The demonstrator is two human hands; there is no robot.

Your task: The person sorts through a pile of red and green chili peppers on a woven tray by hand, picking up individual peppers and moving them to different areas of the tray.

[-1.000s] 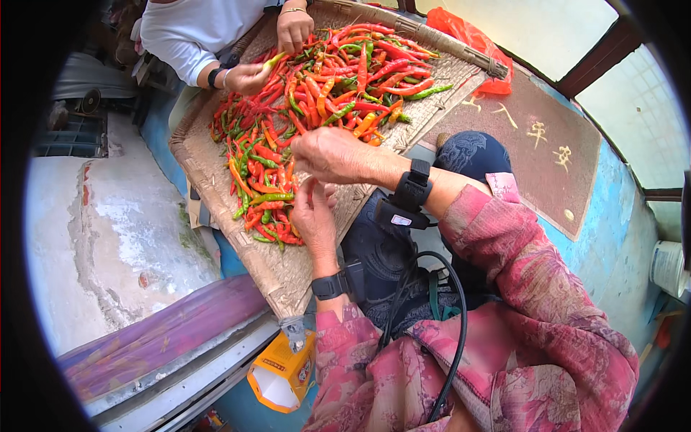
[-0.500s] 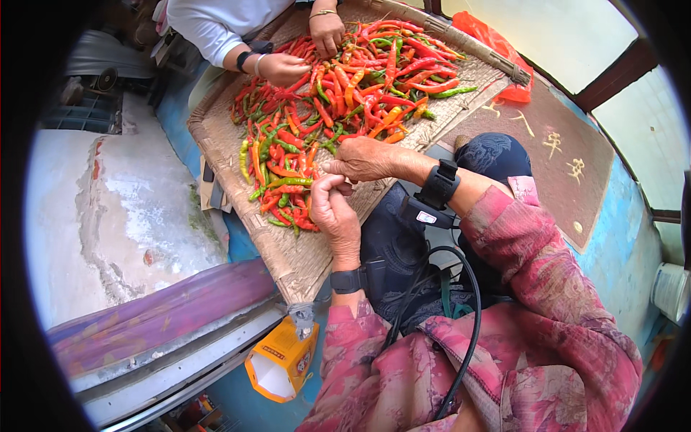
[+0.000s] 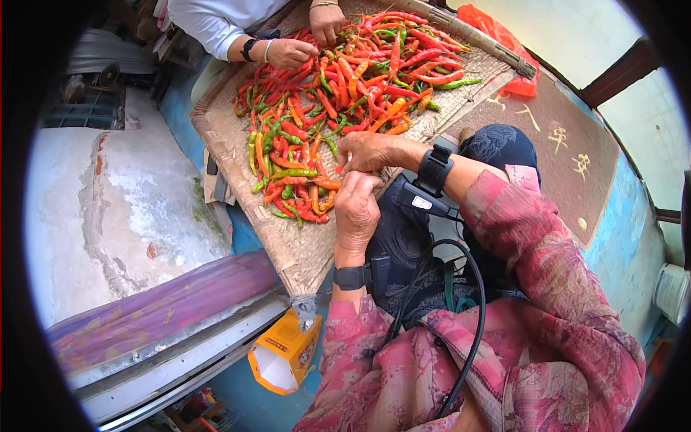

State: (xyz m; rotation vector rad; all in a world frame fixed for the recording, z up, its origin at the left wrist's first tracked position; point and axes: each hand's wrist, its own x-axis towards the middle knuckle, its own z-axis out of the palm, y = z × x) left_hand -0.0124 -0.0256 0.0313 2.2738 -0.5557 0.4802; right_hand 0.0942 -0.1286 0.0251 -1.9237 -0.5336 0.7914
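Left hand [image 3: 357, 207] and right hand [image 3: 368, 151] close together beside red and green peppers [image 3: 327, 104] on a woven tray [image 3: 299, 252]

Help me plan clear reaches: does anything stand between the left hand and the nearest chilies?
Nothing visible does: the left hand is close beside the nearest chilies on the woven tray; the right hand is farther forward, not between.

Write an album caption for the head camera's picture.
Left hand and right hand close together beside red, orange and green chilies on a woven tray, another person's hands opposite.
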